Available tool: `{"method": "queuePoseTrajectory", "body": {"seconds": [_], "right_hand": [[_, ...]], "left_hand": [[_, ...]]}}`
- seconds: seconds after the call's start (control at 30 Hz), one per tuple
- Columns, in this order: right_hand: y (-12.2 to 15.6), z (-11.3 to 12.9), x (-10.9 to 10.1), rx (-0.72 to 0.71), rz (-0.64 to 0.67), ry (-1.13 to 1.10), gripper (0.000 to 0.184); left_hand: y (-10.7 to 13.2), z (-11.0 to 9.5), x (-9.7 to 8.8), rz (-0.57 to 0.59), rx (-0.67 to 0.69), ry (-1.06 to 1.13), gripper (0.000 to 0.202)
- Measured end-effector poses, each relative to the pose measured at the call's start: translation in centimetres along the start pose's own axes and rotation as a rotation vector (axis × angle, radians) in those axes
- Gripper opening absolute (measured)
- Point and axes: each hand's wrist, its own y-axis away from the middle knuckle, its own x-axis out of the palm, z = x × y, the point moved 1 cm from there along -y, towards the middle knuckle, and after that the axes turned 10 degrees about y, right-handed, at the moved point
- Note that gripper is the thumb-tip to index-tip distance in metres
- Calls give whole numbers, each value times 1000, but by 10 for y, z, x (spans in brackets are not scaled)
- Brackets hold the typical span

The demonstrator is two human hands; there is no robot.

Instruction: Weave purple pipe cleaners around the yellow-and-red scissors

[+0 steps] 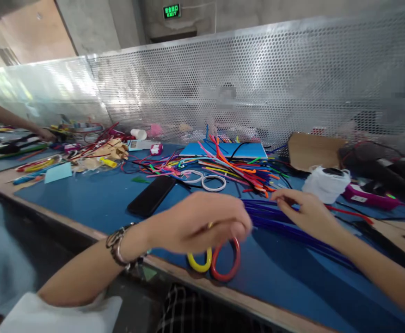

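Observation:
My left hand (pixel 205 222) is curled, its fingertips closed together, above the front edge of the table. What it may hold is hidden. Just under it lie a glossy yellow loop (pixel 200 266) and a glossy red loop (pixel 225 275), their upper parts covered by the hand. To the right, my right hand (pixel 301 210) has thumb and fingers pinched together over a bundle of dark blue pipe cleaners (pixel 268 217); anything in the pinch is too small to make out. Behind both hands is a pile of mixed-colour pipe cleaners (pixel 237 169).
A black phone (pixel 151 196) and a white ring (pixel 213 183) lie mid-table. At right stand a white thread-like bundle (pixel 327 182) and a purple device (pixel 372 198). A perforated metal screen (pixel 188 83) borders the back. Another person's hand (pixel 46 134) is at far left.

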Motion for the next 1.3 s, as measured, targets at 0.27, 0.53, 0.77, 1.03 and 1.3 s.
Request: {"method": "queuePoseTrajectory", "body": {"seconds": [0.27, 0.53, 0.77, 1.03, 1.3], "right_hand": [[22, 3, 28, -87, 408, 146, 58], [38, 19, 41, -34, 559, 226, 69], [35, 8, 29, -10, 561, 93, 55], [-24, -34, 25, 84, 295, 14, 13], [-36, -28, 51, -35, 435, 39, 9]], "left_hand": [[-39, 69, 19, 372, -142, -335, 60], [-76, 69, 60, 518, -322, -295, 79], [-85, 69, 67, 653, -393, -215, 81], [-82, 74, 69, 621, -383, -149, 78], [-80, 73, 71, 615, -386, -158, 77]]}}
